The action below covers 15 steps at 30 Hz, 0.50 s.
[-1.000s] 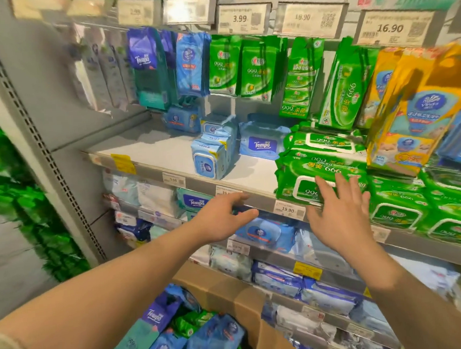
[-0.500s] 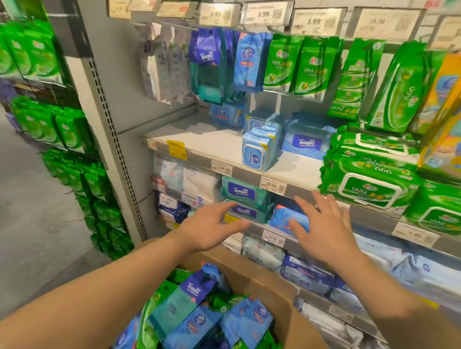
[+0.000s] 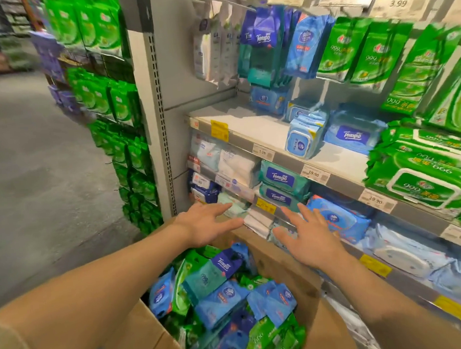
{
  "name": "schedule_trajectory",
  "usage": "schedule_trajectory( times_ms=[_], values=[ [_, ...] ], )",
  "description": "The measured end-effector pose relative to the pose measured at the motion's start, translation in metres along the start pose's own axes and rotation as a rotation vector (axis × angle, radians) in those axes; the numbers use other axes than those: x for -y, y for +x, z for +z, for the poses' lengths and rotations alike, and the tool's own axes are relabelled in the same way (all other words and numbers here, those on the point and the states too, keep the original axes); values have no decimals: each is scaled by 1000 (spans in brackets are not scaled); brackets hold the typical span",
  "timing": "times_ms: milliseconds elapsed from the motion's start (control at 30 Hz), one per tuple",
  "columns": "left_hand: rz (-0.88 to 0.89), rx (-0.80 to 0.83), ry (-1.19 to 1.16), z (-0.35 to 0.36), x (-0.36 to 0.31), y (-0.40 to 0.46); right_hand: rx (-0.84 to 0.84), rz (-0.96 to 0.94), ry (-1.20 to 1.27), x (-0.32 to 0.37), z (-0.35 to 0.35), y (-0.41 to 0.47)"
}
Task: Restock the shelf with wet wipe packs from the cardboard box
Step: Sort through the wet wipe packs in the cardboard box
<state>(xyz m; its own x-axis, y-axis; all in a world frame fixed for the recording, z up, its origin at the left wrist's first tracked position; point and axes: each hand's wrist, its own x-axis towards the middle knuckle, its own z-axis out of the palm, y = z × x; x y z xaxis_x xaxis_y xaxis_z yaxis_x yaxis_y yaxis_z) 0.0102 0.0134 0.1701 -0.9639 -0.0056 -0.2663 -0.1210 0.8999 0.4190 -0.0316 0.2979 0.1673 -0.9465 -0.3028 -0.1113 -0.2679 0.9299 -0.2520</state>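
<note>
Wet wipe packs (image 3: 220,299): soft blue and green plastic pouches heaped in the open brown cardboard box (image 3: 280,263).
Change: both hands dropped from the grey metal shelf (image 3: 248,124) to just above the box.
Left hand (image 3: 202,224): fingers spread, empty.
Right hand (image 3: 311,239): fingers spread, empty.
Meaning: next pickup likely.

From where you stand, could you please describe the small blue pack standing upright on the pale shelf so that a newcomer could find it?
Find the pale shelf at chest height, bare along its left part. Near its front edge, above the 19.90 price tag, stands a small light-blue pack. Unlike the flat Tempo pack to its right, it stands on end and shows a rounded lid.
</note>
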Motion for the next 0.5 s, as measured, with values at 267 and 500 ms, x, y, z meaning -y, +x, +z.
schedule_trajectory(
  times_ms=[267,500],
  values=[
    [-41,-4,-66,8,51,-22,15,-36,32,38,27,6],
    [-71,29,-114,15,86,-38,110,-12,42,70,43,-7]
  ],
)
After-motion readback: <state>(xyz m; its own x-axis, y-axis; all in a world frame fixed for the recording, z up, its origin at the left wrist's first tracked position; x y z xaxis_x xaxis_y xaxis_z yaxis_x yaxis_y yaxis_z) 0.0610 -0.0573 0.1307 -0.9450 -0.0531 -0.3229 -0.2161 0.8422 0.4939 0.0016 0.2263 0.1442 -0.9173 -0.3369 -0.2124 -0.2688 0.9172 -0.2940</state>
